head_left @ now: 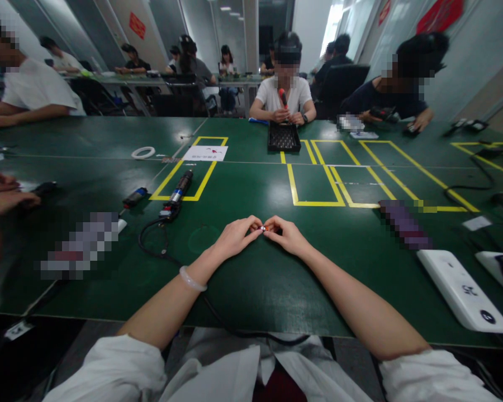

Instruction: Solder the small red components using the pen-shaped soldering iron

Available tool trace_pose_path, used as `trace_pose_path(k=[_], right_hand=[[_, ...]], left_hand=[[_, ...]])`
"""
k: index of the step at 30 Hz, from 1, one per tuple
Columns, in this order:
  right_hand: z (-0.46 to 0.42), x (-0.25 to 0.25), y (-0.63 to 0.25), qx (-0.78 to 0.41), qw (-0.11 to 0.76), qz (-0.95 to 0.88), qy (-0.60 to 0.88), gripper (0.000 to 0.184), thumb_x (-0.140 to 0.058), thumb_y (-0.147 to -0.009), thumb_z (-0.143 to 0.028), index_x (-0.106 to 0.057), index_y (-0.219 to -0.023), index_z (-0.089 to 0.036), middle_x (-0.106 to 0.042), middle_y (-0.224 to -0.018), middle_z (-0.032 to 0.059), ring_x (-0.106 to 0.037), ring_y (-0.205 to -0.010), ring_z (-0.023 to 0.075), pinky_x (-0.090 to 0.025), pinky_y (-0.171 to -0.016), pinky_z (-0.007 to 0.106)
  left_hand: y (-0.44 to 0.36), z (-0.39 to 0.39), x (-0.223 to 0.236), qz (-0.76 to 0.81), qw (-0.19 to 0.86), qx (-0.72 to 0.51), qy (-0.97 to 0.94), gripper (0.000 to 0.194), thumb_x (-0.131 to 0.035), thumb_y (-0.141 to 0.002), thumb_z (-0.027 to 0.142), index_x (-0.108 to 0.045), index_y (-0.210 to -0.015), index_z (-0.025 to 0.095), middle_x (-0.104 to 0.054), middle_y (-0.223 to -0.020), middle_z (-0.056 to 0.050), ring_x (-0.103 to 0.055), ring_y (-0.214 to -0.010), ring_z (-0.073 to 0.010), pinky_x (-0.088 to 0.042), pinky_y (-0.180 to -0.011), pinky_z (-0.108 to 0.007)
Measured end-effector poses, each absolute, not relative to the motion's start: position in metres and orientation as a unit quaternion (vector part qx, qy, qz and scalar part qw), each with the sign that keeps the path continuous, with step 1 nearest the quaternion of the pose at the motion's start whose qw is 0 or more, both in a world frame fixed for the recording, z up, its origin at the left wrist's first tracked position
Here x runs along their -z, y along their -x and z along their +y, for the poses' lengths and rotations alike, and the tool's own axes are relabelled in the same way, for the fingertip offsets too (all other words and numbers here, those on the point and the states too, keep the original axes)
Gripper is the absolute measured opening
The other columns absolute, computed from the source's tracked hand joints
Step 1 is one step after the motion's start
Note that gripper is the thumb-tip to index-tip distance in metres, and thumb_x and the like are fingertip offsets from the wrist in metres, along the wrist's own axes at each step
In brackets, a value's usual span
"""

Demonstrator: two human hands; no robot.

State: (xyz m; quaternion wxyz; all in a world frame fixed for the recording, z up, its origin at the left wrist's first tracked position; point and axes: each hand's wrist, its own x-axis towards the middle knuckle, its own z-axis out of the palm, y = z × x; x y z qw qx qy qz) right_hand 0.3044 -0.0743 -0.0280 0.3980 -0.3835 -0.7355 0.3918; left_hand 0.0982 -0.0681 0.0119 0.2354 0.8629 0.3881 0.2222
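Observation:
My left hand (235,235) and my right hand (288,235) meet just above the green table, fingertips almost touching. Between them is a small piece (263,228) with red, orange and white parts, pinched from both sides. The fingers cover most of it, so its kind cannot be made out. A pale bangle (193,279) circles my left wrist. Left of my left hand lies a corded electric screwdriver (178,188), its black cable looping back toward the table edge.
A shorter tool (135,196) lies left of the screwdriver. Beyond are a white ring (143,152), a paper sheet (207,152) and a black tray (284,140) before a person holding a red-handled tool (282,98). A white power bank (463,290) sits at right. Yellow tape (318,204) marks rectangles.

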Motion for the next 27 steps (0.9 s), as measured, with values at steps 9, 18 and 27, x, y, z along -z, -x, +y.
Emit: trace_pose_path(k=[9,18,27], right_hand=[[-0.075,0.026,-0.306,-0.393,0.396,-0.725,0.403,0.019,-0.061,-0.086,-0.032,-0.061,-0.097,-0.018,-0.065,-0.082,0.0016,-0.059,-0.073,0.0139,-0.047,-0.071,0.027],[-0.076,0.024,-0.307,-0.396,0.394,-0.723,0.407,0.019,-0.062,-0.085,-0.032,-0.061,-0.097,-0.018,-0.064,-0.081,0.0016,-0.059,-0.073,0.0141,-0.047,-0.07,0.027],[-0.075,0.027,-0.306,-0.407,0.397,-0.721,0.396,0.019,-0.061,-0.085,-0.031,-0.061,-0.099,-0.017,-0.064,-0.083,0.002,-0.059,-0.074,0.0141,-0.047,-0.07,0.027]], left_hand=[[-0.085,-0.058,-0.014,0.422,0.19,-0.24,-0.853,0.027,-0.044,-0.094,0.041,-0.058,-0.106,0.021,-0.066,-0.099,-0.004,-0.063,-0.091,-0.0184,-0.047,-0.081,-0.03],[-0.004,-0.019,-0.012,0.617,-0.033,-0.193,-0.762,0.048,-0.05,-0.089,0.044,-0.051,-0.128,0.017,-0.052,-0.132,-0.014,-0.046,-0.123,-0.031,-0.035,-0.104,-0.045],[0.066,-0.009,-0.005,0.774,-0.023,-0.097,-0.626,0.068,-0.055,-0.082,0.049,-0.041,-0.139,0.016,-0.044,-0.141,-0.021,-0.047,-0.119,-0.0427,-0.043,-0.091,-0.055]])
